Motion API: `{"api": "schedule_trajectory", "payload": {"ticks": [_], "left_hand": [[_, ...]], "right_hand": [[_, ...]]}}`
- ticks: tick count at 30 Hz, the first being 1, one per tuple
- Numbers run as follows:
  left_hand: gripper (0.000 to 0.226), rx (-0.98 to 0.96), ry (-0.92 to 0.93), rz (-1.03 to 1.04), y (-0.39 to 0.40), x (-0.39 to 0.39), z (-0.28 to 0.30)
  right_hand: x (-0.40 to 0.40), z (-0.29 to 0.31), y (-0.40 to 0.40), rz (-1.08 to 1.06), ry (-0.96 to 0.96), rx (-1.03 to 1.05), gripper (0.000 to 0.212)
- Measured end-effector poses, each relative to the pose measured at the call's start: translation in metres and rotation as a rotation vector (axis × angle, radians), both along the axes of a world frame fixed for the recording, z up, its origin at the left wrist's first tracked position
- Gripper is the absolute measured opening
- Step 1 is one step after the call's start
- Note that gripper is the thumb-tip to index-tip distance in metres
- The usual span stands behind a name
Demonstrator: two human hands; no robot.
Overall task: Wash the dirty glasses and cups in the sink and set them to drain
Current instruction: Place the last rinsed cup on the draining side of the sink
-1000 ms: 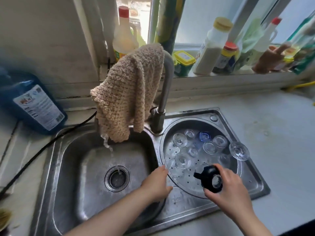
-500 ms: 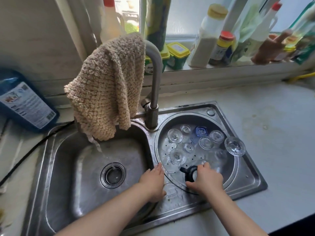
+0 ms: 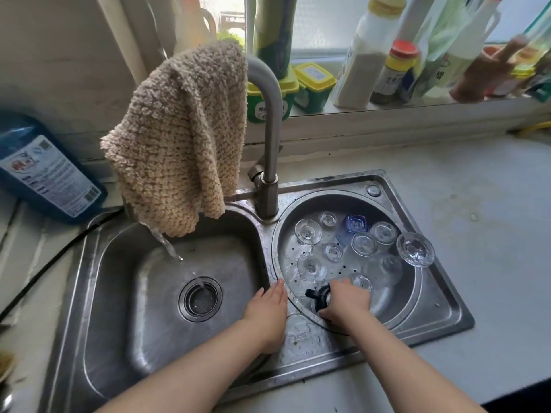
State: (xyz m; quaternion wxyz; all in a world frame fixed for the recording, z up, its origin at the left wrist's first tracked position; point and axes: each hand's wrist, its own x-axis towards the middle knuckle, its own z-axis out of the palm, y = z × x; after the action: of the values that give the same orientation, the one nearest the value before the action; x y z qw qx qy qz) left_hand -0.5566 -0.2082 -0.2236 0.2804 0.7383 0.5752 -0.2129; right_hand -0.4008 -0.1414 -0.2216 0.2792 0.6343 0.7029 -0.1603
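A steel double sink has a large left basin (image 3: pixel 143 293) and a round perforated drain basin (image 3: pixel 399 296) on the right. Several clear glasses stand upside down in the drain basin, among them a stemmed glass (image 3: pixel 308 231) and one small blue glass (image 3: pixel 355 223). Another stemmed glass (image 3: pixel 415 249) sits on the basin's right rim. My right hand (image 3: pixel 347 301) grips a black cup (image 3: pixel 319 296) low at the near edge of the drain basin. My left hand (image 3: pixel 266 307) rests flat on the divider between the basins, fingers straight.
Water runs from the tap (image 3: pixel 267 138) into the left basin by its drain hole (image 3: pixel 199 298). A beige knitted cloth (image 3: pixel 179 138) hangs over the spout. A blue detergent bottle (image 3: pixel 44 171) leans at left. Bottles and jars line the windowsill (image 3: pixel 387 108). Grey counter (image 3: pixel 477 234) lies at right.
My right hand has carried the black cup from above the sink's front rim down into the near part of the drain basin. The left hand has stayed on the divider.
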Motion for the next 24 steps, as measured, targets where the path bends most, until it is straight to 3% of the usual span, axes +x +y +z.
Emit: {"api": "schedule_trajectory", "payload": {"ticks": [10, 14, 16, 20, 24], "left_hand": [[0.085, -0.029, -0.126, 0.045, -0.003, -0.016, 0.003], [0.079, -0.013, -0.189, 0.127, -0.007, -0.021, 0.002], [0.072, -0.009, -0.250, 0.245, -0.008, -0.025, 0.002], [0.059, 0.090, -0.359, 0.580, -0.020, -0.035, 0.014], [0.044, 0.277, -0.429, 0.911, -0.018, -0.057, 0.038]], "right_hand": [[0.008, -0.007, -0.005, -0.017, 0.097, -0.021, 0.064], [0.007, 0.023, -0.013, 0.033, 0.113, 0.080, 0.037], [0.002, 0.044, -0.006, 0.022, 0.249, 0.180, 0.026], [-0.029, 0.078, 0.036, -0.033, 0.707, 0.222, 0.022], [-0.075, 0.085, 0.106, 0.063, 0.779, 0.249, 0.036]]}}
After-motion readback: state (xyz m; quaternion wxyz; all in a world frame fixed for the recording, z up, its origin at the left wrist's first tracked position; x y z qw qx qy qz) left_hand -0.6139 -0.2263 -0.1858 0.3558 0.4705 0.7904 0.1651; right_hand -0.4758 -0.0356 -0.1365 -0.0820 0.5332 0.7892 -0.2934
